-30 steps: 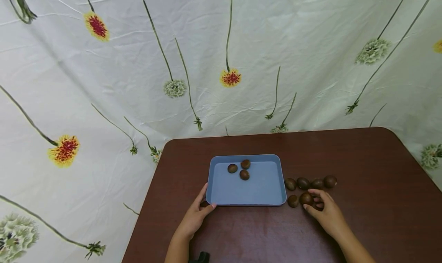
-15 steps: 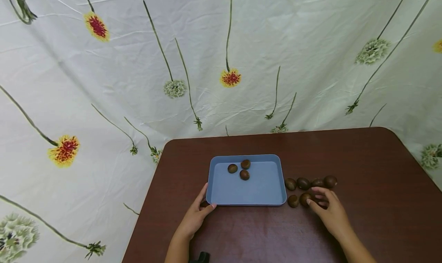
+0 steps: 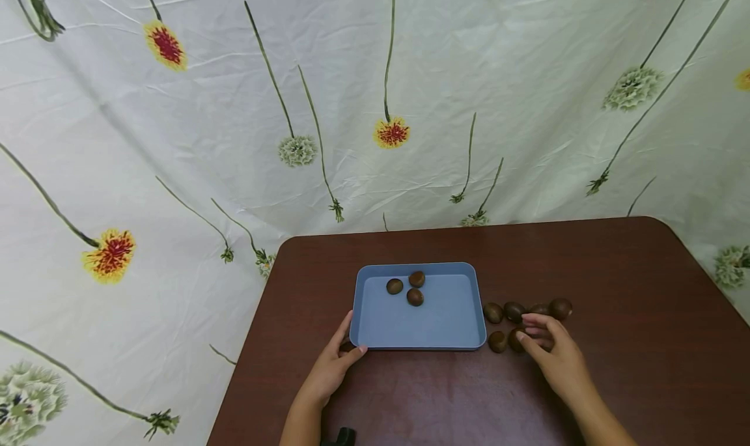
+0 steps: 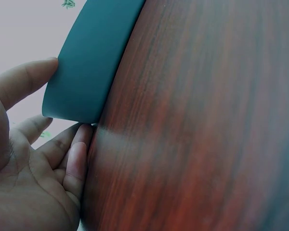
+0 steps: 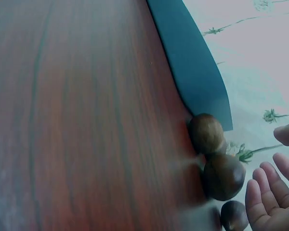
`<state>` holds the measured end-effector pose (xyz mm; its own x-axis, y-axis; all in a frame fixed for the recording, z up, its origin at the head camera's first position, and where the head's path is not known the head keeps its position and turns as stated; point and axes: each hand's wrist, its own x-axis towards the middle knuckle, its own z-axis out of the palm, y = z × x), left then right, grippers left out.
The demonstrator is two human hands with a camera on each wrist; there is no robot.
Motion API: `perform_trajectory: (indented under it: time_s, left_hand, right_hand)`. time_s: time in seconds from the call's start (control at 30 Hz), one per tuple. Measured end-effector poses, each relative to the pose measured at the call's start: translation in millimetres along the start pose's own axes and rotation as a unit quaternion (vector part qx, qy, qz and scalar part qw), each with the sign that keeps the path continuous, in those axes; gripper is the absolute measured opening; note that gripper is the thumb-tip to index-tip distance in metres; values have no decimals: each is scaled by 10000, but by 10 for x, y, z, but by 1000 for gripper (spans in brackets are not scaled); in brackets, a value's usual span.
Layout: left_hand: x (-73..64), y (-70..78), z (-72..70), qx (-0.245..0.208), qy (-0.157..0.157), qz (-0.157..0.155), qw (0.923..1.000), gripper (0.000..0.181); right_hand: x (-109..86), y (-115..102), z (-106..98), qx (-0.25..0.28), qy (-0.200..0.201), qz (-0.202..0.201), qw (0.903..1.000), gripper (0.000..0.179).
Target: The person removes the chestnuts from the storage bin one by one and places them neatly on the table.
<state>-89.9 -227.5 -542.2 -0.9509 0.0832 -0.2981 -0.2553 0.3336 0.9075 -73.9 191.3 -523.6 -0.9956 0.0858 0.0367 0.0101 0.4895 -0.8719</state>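
Note:
A blue tray [image 3: 445, 325] lies on the table, with three brown chestnuts [image 3: 415, 297] inside near its far side. At its near left corner my left hand [image 3: 325, 371] holds it, thumb against the near wall and a finger along the left side. The left wrist view shows that thumb on the tray wall [image 4: 82, 72]. My right hand [image 3: 556, 361] hovers beside the chestnuts right of the tray, fingers loosely bent. In the head view its thumb overlaps a near-row chestnut [image 3: 514, 342]; the right wrist view shows a gap between that hand [image 5: 279, 192] and the chestnuts [image 5: 224, 176].
Behind the near-row chestnuts, several more [image 3: 493, 312] stand in a row along the tray's right side. The brown table [image 3: 644, 290] has rounded far corners. A pale flowered cloth [image 3: 498, 75] hangs behind it. A dark object [image 3: 346, 436] shows at the bottom edge.
The chestnut at my right hand has shifted slightly left, toward its neighbour, and the fingers have come off it. My left hand and the tray have stayed in place.

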Motion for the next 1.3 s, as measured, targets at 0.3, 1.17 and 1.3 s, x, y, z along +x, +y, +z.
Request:
perform_trajectory:
  time_s: [0.3,1.17,1.3]
  left_hand:
    - [0,-3,5,4,-4,-12,10000,81]
    - [-13,-9,7,-21,60,6,10000,81]
    - [-15,-14,6,-47,53,3,10000,80]
  right_hand:
    - [19,-111,143,497,-178,-155,9985,39]
    - [240,-390,642,643,-883,-1000,9890,34]
    - [292,-415,736,635,-941,-1063,9878,34]
